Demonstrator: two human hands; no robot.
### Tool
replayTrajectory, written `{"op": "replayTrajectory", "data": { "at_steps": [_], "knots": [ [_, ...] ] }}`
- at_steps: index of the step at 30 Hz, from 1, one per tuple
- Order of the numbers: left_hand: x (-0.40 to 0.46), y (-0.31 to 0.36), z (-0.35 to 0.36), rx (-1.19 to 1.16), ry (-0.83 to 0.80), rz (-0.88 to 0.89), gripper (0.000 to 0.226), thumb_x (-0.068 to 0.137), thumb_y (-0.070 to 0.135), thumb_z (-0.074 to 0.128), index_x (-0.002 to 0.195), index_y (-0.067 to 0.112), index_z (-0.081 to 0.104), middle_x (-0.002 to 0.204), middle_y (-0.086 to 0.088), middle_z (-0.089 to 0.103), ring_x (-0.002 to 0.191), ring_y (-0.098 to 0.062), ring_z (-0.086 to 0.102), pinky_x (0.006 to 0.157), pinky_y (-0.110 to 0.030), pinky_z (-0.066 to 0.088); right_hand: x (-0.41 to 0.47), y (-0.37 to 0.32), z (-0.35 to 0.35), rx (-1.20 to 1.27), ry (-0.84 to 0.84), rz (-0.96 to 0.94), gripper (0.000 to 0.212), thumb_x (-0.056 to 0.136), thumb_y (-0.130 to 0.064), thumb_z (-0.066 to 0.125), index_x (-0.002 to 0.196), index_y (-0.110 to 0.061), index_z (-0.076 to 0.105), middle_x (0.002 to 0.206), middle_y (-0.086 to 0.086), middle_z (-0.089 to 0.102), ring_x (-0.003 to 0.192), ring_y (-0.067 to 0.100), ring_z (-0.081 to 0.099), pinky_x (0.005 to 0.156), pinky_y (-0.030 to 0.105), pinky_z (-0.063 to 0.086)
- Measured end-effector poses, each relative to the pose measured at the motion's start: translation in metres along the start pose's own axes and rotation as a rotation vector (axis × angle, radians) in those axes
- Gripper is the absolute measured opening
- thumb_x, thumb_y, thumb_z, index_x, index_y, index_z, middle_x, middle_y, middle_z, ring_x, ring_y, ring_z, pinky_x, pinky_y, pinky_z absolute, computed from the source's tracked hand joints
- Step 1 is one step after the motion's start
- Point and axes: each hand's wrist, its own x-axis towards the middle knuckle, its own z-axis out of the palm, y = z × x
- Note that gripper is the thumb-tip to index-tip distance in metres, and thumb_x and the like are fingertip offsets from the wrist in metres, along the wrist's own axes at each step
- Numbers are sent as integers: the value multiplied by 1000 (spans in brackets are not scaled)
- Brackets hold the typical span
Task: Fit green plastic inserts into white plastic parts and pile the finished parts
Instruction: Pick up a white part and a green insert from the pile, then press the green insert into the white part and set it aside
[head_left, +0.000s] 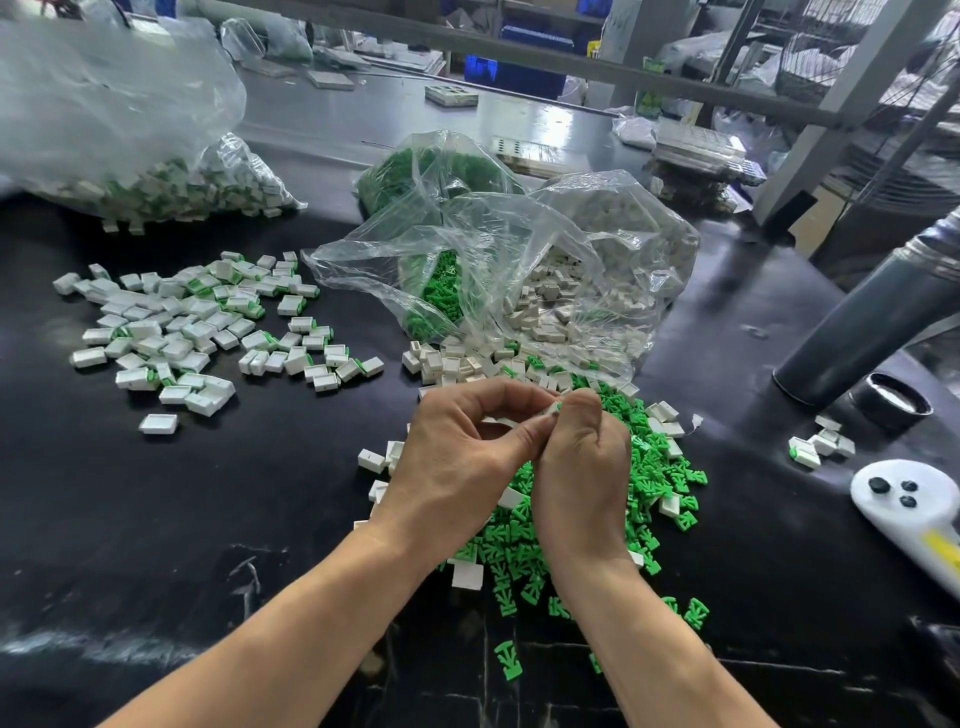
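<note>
Close in front of me, at about 6 o'clock on the bench (156, 545), my left hand (457, 467) and right hand (582, 467) meet over the loose green inserts (519, 551). Both sets of fingers are curled tight, pinching one white part (551, 410) between thumb tips and forefingers; only a sliver of it shows, and I cannot tell whether an insert is already inside. The risk, I judge, is a crooked press: if the insert goes in tilted it could jam or snap a prong, and so small a piece could spring out of my pinch into the mixed heap below, where unfinished and finished ones would be hard to tell apart. My wrists also hang right over the green scatter, so a careless drag could sweep pieces toward the near edge. Farther out at 10 o'clock lies the finished pile (197, 332), well apart, so a loose toss might fall short. At 12 o'clock the open bags (519, 270) spill white parts and green inserts together, which invites grabbing the wrong piece.
</note>
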Motion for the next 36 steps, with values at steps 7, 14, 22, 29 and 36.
{"op": "replayTrajectory", "data": {
  "at_steps": [7, 14, 22, 29, 36],
  "knots": [
    [1, -3, -1, -8, 24, -21, 6, 89, 11, 77, 96, 11, 78, 98, -3, 79, 96, -23, 76, 90, -44, 61, -2, 4, -3, 17, -35, 37, 57, 106, -51, 31, 72, -42, 76, 65, -15, 71, 64, 0, 68, 58, 14, 49],
    [9, -5, -11, 52, 133, -58, 9, 87, 18, 81, 94, 15, 77, 87, -2, 77, 78, -9, 69, 73, -23, 56, 4, 7, -19, -44, -12, -15, 33, 107, -44, 49, 85, -29, 69, 72, -3, 65, 62, 10, 55, 59, 34, 42],
    [17, -7, -42, 471, 128, -118, 5, 89, 29, 79, 90, 27, 74, 80, 14, 74, 74, -1, 69, 66, -15, 53, 5, 4, -26, -54, -42, 35, 64, 101, -52, 53, 51, -13, 49, 42, -5, 44, 38, 10, 35, 48, 19, 37],
    [32, -10, -90, 956, 391, -171, 8, 93, 35, 73, 96, 28, 74, 82, 13, 70, 80, -14, 67, 70, -28, 49, 3, 0, -27, -65, -38, 50, 68, 97, -56, 55, 47, -11, 49, 42, -3, 42, 39, 15, 33, 80, 38, 56],
    [35, -5, -98, 1002, 523, -131, 32, 93, 27, 73, 124, 20, 67, 100, 1, 70, 95, -25, 65, 83, -38, 50, 12, 11, -30, -125, -19, 88, 37, 105, -45, 51, 83, -18, 63, 72, 15, 64, 57, 18, 49, 54, 36, 39]
  ]
}}
